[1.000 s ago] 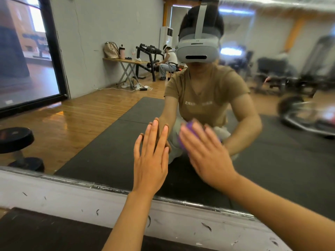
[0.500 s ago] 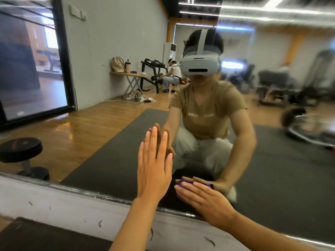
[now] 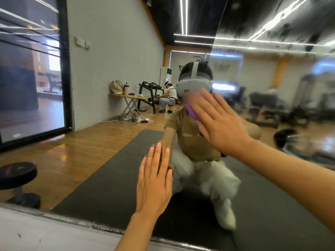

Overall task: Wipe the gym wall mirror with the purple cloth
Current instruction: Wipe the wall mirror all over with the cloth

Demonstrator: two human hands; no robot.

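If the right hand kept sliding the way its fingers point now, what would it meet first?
The right hand, pressing the purple cloth, points up-left along the mirror; only more bare glass appears ahead.

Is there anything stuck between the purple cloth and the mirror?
Nothing visible. The right hand presses the purple cloth flat on the mirror. The left hand rests on the glass lower down, apart from the cloth.

Two hands (image 3: 154, 180), one purple cloth (image 3: 192, 113), one mirror (image 3: 108, 73).

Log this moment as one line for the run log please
step: wiping | right hand: flat, pressing purple cloth on mirror | left hand: flat on glass, lower | right part of mirror: smeared
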